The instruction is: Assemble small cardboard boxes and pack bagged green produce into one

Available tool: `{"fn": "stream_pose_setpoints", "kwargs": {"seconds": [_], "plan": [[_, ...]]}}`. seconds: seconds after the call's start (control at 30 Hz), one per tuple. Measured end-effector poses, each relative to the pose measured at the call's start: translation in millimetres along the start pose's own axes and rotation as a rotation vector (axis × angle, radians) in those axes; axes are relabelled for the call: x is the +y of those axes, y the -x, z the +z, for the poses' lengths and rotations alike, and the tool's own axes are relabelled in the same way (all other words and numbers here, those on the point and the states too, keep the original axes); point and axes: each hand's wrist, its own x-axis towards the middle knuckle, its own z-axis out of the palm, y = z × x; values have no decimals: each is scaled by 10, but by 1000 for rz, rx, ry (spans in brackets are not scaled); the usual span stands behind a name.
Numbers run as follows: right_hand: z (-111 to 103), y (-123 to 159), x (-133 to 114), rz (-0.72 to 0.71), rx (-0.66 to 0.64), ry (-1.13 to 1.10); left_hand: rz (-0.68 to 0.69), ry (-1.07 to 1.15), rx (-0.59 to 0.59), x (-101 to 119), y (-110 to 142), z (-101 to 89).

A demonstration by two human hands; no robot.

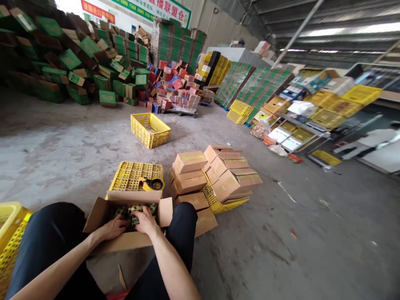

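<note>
The cardboard box (125,242) is sitting between the wearer's dark-trousered knees (62,216); what is bearing its weight is hidden. Mottled green-and-dark contents (124,211) are lying inside, too obscured for firm identification. The left hand (114,228) is reaching in at 8 o'clock of the box, the right hand (146,221) at 4 o'clock. Both are touching the contents and standing apart from each other; their fingertips are partly hidden, so whether either is gripping a piece cannot be told.

Finding on progress, by judgement: contents are already lying in the box and are being handled, so filling or arranging is appearing well begun; the exact fill level cannot be confirmed. The flaps are splaying outward and no tape is showing across the opening, so closure is outstanding.

At 1 o'clock, just beyond the box, a yellow-and-black tape dispenser (151,183) is lying untouched on a seemingly upturned yellow lattice crate (129,173). At 2 o'clock, cardboard cartons (190,161) are standing stacked, several seemingly closed, some resting in a yellow carrier crate (210,192). Toward 12 o'clock, farther off, an open yellow basket (156,141) is standing on the concrete floor (250,246).
</note>
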Motion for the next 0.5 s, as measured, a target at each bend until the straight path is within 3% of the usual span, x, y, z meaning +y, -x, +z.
{"fn": "stream_pose_setpoints", "kwargs": {"seconds": [0.07,0.27,0.5], "plan": [[-18,-4,-8,10,35,11,85,-10,-18,65,22,-67],[-140,-161,48,-28,97,39,15,46,26,86,-1,-135],[-280,-214,68,-72,148,5,-14,-43,176,155,26,-88]]}}
